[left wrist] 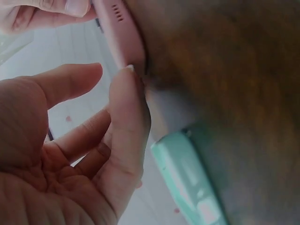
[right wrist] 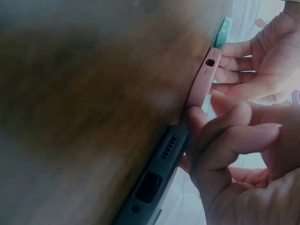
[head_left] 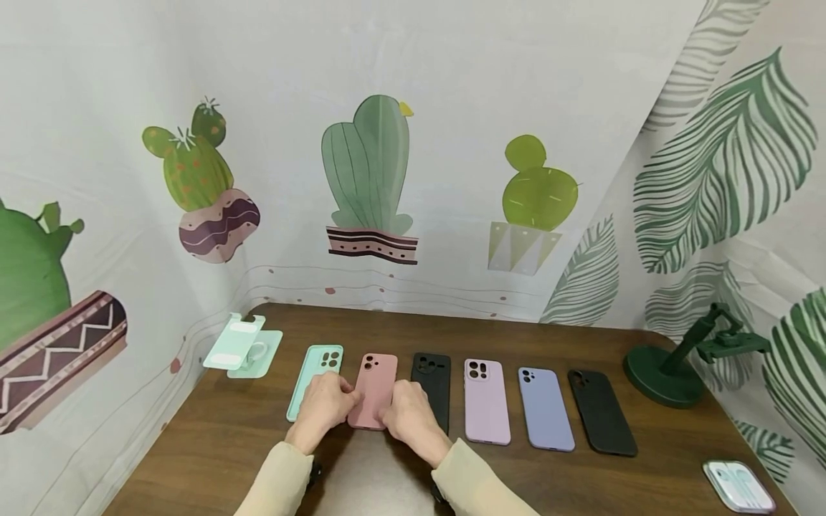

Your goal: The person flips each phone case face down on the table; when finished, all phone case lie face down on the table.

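Observation:
A pink phone case point(head_left: 377, 380) lies back up between both hands. In the head view my left hand point(head_left: 324, 403) is at its left edge; in the left wrist view one fingertip touches the case's lower corner while another digit stands apart from it. My right hand point(head_left: 410, 413) has its fingers curled and holds the lower right corner. Left of the pink case is a mint phone case point(head_left: 301, 383), partly covered by the left hand. To the right lies a black phone case point(head_left: 440, 387), its lower part hidden by the right hand.
Further right in the row lie a lilac phone case point(head_left: 487, 408), a periwinkle phone case point(head_left: 547, 416) and another black phone case point(head_left: 605, 419). A mint stand point(head_left: 245, 347) occupies the back left. At right are a dark green stand point(head_left: 665, 380) and a small clear-lidded box point(head_left: 738, 486).

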`<state>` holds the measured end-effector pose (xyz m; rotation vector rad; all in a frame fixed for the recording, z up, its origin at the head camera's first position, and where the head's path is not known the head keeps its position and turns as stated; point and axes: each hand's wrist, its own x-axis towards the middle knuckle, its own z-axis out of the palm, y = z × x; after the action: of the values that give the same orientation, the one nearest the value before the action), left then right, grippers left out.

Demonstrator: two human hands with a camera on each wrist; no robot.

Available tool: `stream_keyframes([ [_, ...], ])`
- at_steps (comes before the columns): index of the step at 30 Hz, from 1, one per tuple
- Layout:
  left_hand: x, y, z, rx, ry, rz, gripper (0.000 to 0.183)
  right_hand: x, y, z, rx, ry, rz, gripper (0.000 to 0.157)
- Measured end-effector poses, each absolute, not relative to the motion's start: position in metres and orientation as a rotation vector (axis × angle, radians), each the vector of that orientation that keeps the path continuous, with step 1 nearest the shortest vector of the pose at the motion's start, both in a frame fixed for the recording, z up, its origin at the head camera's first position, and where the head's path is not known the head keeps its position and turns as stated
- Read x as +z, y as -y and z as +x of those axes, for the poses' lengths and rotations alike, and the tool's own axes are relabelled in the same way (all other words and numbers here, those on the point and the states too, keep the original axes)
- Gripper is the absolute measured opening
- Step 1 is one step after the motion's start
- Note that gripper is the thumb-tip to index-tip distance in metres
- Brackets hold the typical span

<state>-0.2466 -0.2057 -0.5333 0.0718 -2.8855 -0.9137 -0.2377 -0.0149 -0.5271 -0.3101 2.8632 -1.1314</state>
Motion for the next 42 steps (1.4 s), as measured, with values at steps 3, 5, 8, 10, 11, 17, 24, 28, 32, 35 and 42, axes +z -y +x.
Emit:
stream_keyframes([
  [3,-0.508,0.205,-0.23,-0.916,2.888,0.114,0.017,-0.5,0.015,-0.221,-1.203,-2.847,-0.319,0.028],
  [5,-0.491,0.206,-0.221,-0.902,2.892,0.154,0.017,-0.494,0.016,-0.217,-1.191,-2.855,-0.325,0.028],
  [8,-0.477,0.213,-0.212,-0.874,2.885,0.199,0.019,-0.5,0.017,-0.22,-1.168,-2.887,-0.372,0.024],
  [10,-0.474,0.219,-0.21,-0.854,2.881,0.217,0.019,-0.501,0.018,-0.22,-1.192,-2.896,-0.425,0.021],
  [11,-0.474,0.222,-0.209,-0.842,2.879,0.216,0.019,-0.505,0.019,-0.221,-1.188,-2.911,-0.454,0.019],
  [17,-0.474,0.246,-0.207,-0.789,2.897,0.199,0.018,-0.5,0.037,-0.215,-1.239,-2.836,-0.486,0.035],
  [24,-0.477,0.282,-0.209,-0.805,2.93,0.293,0.015,-0.518,0.071,-0.231,-1.175,-2.835,-0.545,0.033],
  [28,-0.48,0.295,-0.21,-0.86,2.963,0.288,0.018,-0.514,0.088,-0.237,-1.184,-2.781,-0.507,0.043],
  [32,-0.485,0.297,-0.214,-0.986,2.991,0.293,0.017,-0.501,0.097,-0.236,-1.22,-2.75,-0.441,0.049],
  [35,-0.487,0.297,-0.216,-1.041,2.998,0.315,0.014,-0.513,0.106,-0.244,-1.158,-2.813,-0.44,0.041],
  [42,-0.491,0.299,-0.22,-1.091,3.001,0.336,0.016,-0.529,0.126,-0.263,-1.012,-2.801,-0.376,0.03],
])
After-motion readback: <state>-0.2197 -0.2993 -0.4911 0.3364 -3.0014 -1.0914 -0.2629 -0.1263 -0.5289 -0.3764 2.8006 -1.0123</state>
